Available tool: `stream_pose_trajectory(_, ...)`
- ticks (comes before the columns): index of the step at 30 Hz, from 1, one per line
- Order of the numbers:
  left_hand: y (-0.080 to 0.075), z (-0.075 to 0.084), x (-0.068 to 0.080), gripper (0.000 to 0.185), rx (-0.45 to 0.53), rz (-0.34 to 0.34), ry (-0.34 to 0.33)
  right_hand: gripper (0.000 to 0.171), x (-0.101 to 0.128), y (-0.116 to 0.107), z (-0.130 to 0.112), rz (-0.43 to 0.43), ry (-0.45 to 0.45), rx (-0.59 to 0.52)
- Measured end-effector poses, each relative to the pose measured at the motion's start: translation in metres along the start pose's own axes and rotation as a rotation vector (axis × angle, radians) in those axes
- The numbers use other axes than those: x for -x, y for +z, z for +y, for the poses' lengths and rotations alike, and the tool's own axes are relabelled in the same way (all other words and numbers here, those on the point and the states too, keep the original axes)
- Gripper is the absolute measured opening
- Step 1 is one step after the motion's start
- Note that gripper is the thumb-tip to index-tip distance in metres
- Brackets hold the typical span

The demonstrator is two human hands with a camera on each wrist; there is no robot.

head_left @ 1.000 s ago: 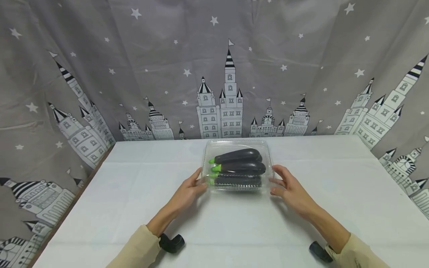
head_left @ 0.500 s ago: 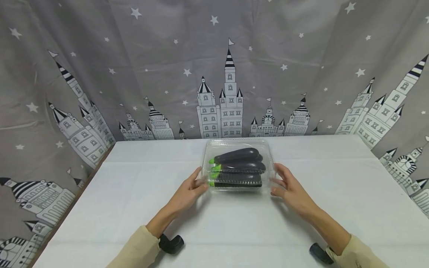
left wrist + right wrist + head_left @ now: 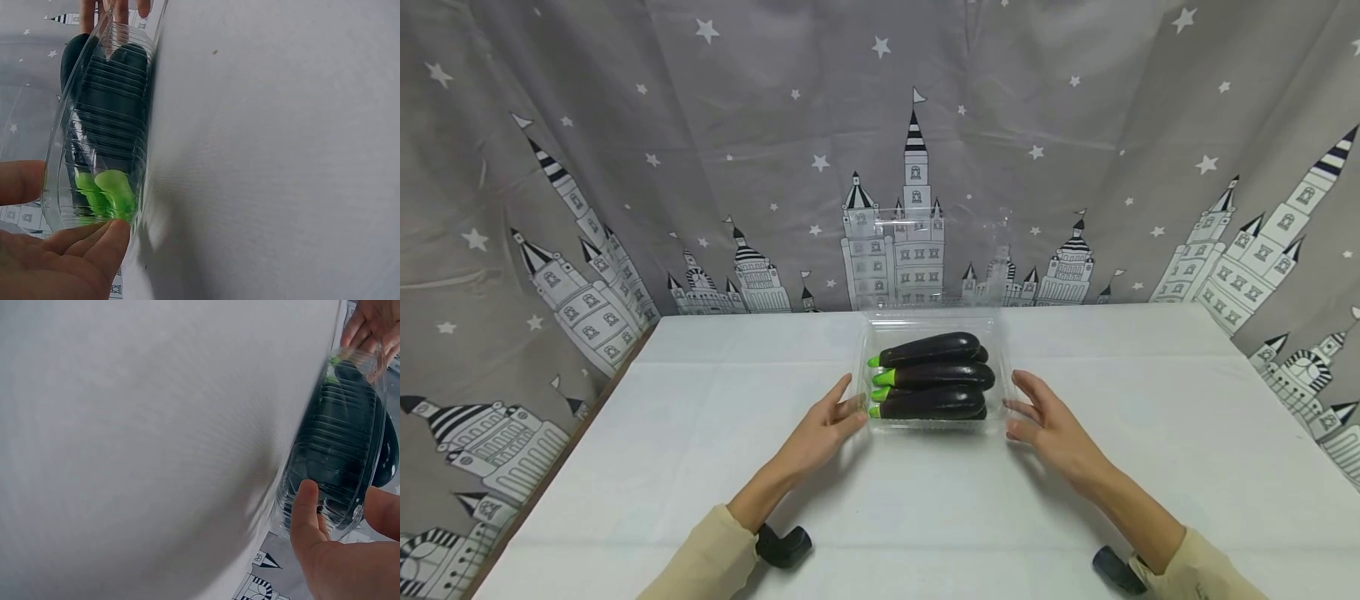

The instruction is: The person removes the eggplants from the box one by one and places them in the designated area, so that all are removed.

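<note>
Resting at the left of centre, the left hand (image 3: 820,431) touches the box's (image 3: 1004,398) left end, fingers nearly straight, thumb and fingertips against the clear wall by the green stems. Box sits mid-frame on the white table (image 3: 700,433), lid (image 3: 925,258) raised upright behind it against the curtain (image 3: 625,125). Inside, dark aubergines (image 3: 934,375) lie stacked, stems pointing left. Right hand (image 3: 1051,423) at the right end, fingers relaxed, thumb on the wall.
</note>
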State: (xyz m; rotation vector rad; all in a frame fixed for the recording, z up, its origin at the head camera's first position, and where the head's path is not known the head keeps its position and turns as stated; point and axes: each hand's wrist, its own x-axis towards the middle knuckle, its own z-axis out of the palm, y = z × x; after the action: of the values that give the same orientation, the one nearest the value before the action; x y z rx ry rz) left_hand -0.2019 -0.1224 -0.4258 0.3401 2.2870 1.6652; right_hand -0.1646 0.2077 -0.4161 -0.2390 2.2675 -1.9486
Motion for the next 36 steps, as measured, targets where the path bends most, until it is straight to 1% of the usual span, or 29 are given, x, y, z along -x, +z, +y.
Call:
stream_pose_trajectory(8, 0.0002, -0.0005, -0.0017, 0.073, 0.011, 0.002, -0.008, 0.066, 0.0016, -0.0008, 0.0, 0.001, 0.009, 0.026)
stream_pose_trajectory(13, -0.0003, -0.0007, -0.0024, 0.073, 0.015, -0.011, 0.002, 0.065, 0.0015, -0.0009, 0.0005, 0.003, 0.014, 0.025)
stream_pose_trajectory(17, -0.0007, -0.0009, -0.0022, 0.074, 0.019, -0.005, -0.009, 0.064, 0.0015, -0.0008, 0.0003, 0.005, 0.018, 0.03)
stream_pose_trajectory(25, -0.0017, 0.0036, 0.0001, 0.074, 0.031, -0.016, -0.001, 0.063, 0.002, -0.0005, -0.0016, 0.013, 0.023, 0.05)
stream_pose_trajectory(30, -0.002, 0.0055, 0.0015, 0.075, 0.033, -0.027, -0.016, 0.065, 0.0033, -0.0009, -0.0044, 0.018, 0.023, 0.083)
stream_pose_trajectory(32, -0.0025, 0.0063, 0.0015, 0.076, 0.006, -0.015, -0.032, 0.065, 0.0032, -0.0017, -0.006, 0.025, 0.018, 0.106)
stream_pose_trajectory(36, -0.005, 0.0086, -0.001, 0.082, -0.049, 0.042, -0.056, 0.066, 0.0018, -0.0044, -0.0088, 0.041, -0.005, 0.167)
